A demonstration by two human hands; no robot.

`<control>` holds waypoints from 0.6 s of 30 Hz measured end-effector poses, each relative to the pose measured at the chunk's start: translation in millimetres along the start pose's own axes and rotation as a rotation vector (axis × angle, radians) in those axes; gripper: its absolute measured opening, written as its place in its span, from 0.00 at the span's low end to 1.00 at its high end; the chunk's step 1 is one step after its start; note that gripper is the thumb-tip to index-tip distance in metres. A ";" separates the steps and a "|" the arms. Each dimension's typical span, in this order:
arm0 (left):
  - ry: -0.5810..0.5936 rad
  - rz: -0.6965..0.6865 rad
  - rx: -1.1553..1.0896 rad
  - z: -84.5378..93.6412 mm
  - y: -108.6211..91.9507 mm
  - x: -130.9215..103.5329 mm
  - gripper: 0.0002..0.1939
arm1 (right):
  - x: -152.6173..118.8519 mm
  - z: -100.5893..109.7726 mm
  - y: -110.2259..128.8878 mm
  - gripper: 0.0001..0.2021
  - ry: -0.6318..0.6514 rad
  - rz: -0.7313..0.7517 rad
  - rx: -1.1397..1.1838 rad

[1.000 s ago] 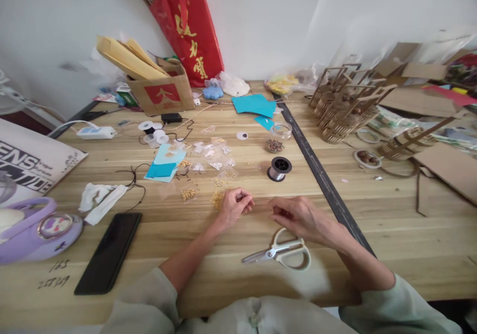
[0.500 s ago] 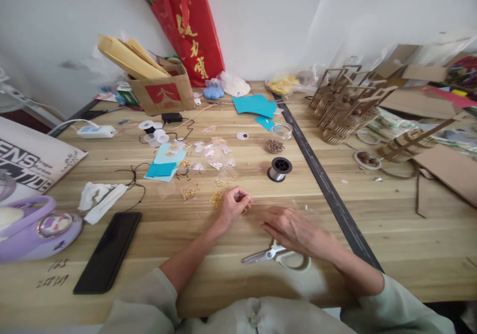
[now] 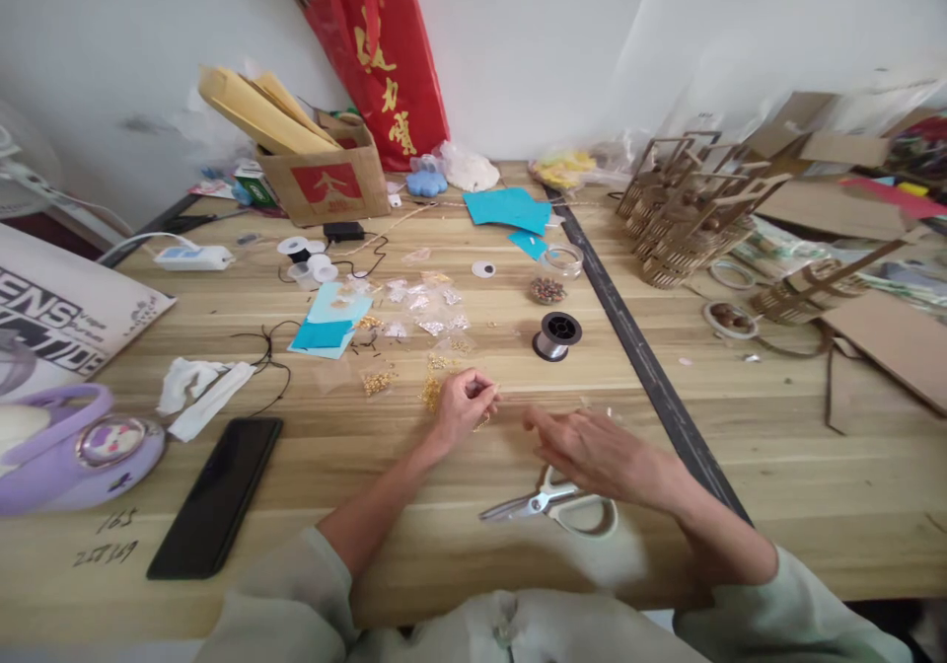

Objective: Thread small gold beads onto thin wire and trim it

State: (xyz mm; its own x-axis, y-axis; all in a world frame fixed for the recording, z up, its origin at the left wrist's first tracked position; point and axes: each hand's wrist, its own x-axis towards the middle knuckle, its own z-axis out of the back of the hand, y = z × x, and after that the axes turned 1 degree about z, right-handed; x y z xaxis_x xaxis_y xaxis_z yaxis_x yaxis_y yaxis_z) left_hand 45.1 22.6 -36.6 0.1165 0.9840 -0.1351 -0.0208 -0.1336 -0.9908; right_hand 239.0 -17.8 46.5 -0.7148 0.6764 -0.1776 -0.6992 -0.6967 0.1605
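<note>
My left hand (image 3: 463, 411) is closed in a pinch near the middle of the table. A short strand of small gold beads (image 3: 480, 424) shows just below its fingers and seems to be held there. To the right, my right hand (image 3: 592, 444) is closed too, thumb and fingers together. Whatever it grips is too fine to make out. Under it lie scissors (image 3: 529, 505) with pale handles, blades pointing left. Loose gold beads (image 3: 431, 390) lie beside my left hand, and a small bag of gold beads (image 3: 379, 382) is farther left.
A spool of fine wire (image 3: 556, 335) stands beyond my right hand. Farther back are a tub of dark beads (image 3: 547, 291) and blue sheets (image 3: 507, 211). A black phone (image 3: 214, 500) lies at left. Small woven baskets (image 3: 673, 229) stand at right, past a black strip (image 3: 628, 318).
My right hand has shifted slightly to the right, away from my left hand, uncovering more of the scissors. My left hand keeps its place and pinch.
</note>
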 end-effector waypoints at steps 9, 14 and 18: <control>0.025 0.004 -0.036 -0.7 -4.2 -2.4 0.09 | 1.4 10.5 -41.6 0.08 -0.287 -0.126 0.095; 0.032 -0.005 -0.049 -0.2 -6.6 -4.0 0.10 | 25.3 -4.4 -32.3 0.11 -0.377 -0.160 0.372; 0.045 -0.023 -0.033 0.8 -5.8 -3.1 0.11 | 43.3 -19.2 -27.0 0.19 -0.315 -0.184 0.592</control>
State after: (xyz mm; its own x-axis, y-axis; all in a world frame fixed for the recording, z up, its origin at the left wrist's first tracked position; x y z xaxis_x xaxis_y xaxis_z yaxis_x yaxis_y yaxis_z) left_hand 44.1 20.4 -30.4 0.1615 0.9805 -0.1118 0.0154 -0.1158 -0.9932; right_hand 227.3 25.7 15.9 -0.4916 0.8705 0.0228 -0.6363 -0.3769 0.6731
